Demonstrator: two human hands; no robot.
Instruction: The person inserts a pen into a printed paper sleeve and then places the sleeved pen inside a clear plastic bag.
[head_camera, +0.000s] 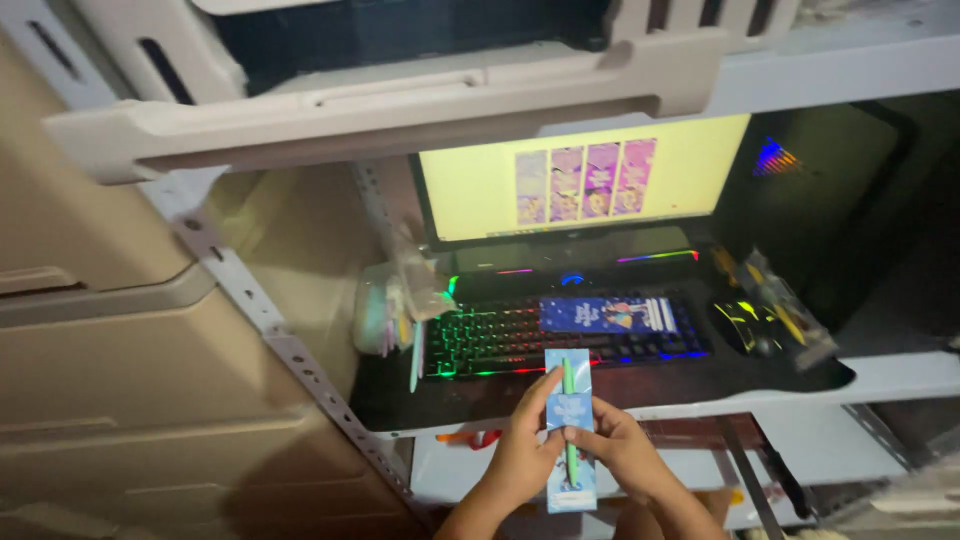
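A: Holding item one: a narrow blue card (571, 430) with a green pen (569, 415) laid lengthwise along it. Our left hand (522, 450) and right hand (622, 452) pinch it together from either side, fingers closed on its edges.

B: Location?

A: Just in front of the lit keyboard (500, 340), below its shelf edge. We judge it best to keep the pen centred, thumbs pressing flat.

B: Item two?

A: A matching blue card (607, 314) lying on the keyboard; the monitor (580, 185) stands behind it, the mouse (745, 325) to its right.
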